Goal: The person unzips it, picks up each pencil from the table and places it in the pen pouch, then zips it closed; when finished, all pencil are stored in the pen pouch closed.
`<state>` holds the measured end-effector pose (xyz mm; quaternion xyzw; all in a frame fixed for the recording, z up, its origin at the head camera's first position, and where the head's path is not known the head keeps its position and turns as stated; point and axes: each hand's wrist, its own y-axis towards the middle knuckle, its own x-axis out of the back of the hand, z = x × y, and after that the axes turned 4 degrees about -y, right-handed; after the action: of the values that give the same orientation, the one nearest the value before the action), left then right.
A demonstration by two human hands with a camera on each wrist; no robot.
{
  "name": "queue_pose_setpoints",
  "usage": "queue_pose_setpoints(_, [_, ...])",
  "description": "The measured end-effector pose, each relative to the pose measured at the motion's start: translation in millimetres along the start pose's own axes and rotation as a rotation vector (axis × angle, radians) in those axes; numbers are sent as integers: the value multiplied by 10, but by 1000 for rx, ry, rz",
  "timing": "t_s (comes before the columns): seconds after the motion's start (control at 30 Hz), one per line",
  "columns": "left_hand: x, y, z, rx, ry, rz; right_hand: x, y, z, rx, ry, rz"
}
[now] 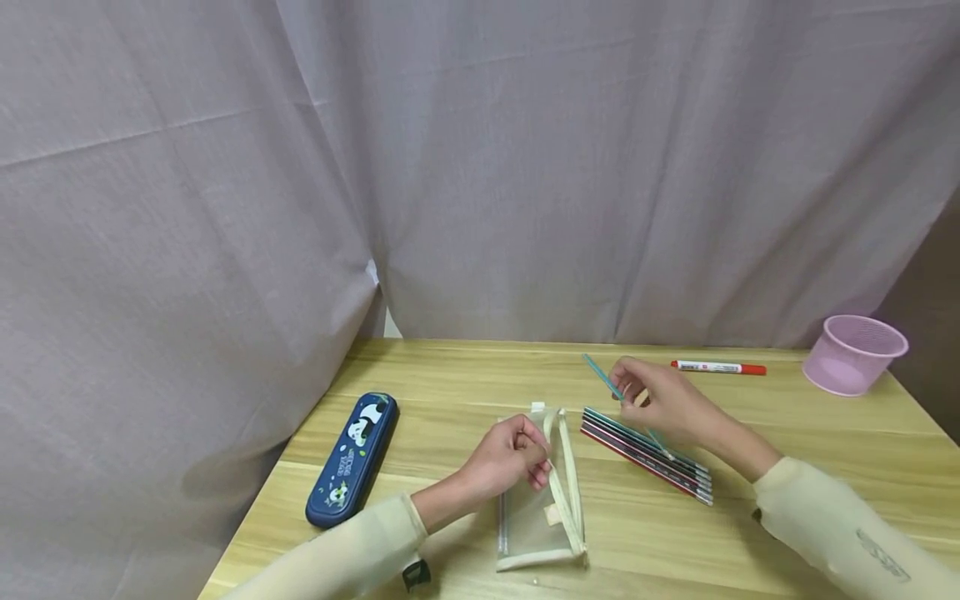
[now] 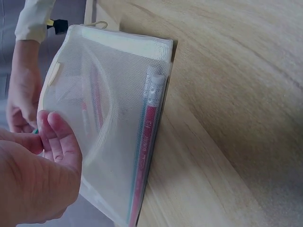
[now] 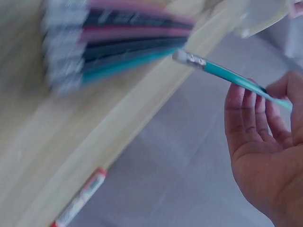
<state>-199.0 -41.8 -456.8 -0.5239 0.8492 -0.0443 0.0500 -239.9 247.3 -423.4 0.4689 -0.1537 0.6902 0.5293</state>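
Observation:
My left hand point(image 1: 510, 454) pinches the opening edge of a cream mesh zipper pouch point(image 1: 528, 529) lying on the table. Through the mesh in the left wrist view, a red pencil point(image 2: 148, 127) with a white eraser end lies along the lower side, a teal one alongside. My right hand point(image 1: 663, 400) holds a teal pencil point(image 3: 229, 75) between thumb and fingers, its eraser end pointing back toward the table. Below that hand, several pencils point(image 1: 633, 454) in red, black and teal lie side by side, eraser ends to the right.
A navy pencil case point(image 1: 352, 458) with panda pictures lies on the left of the wooden table point(image 1: 450, 375). Behind my right hand is a red and white marker point(image 1: 718, 367). A pink mesh cup point(image 1: 855, 357) stands at the far right corner. Grey curtain point(image 1: 495, 167) hangs behind the table.

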Motion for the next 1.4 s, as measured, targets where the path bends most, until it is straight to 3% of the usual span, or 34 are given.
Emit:
queue_pose_setpoints(0.13, [-6, 10, 11, -4, -3, 2, -67, -59, 186, 0, 166, -52])
queue_pose_setpoints(0.27, [-16, 13, 25, -4, -1, 1, -131, -128, 318, -9, 417, -98])
queue_pose_setpoints(0.37, [-26, 8, 33, -3, -1, -6, -194, -199, 403, -90, 624, -118])
queue_pose_setpoints(0.53, [-44, 11, 33, -1, -11, -8, -358, -337, 516, -297, 846, -139])
queue_pose_setpoints(0.73, [-47, 19, 13, -8, 1, -6, -605, -422, 573, -414, 890, -109])
queue_pose_setpoints(1.07, [-17, 5, 16, -6, -3, 3, -880, -461, 625, -476, 911, -22])
queue_pose_setpoints(1.4, [-52, 10, 45, -12, 6, 25, -977, -464, 653, -510, 868, 60])
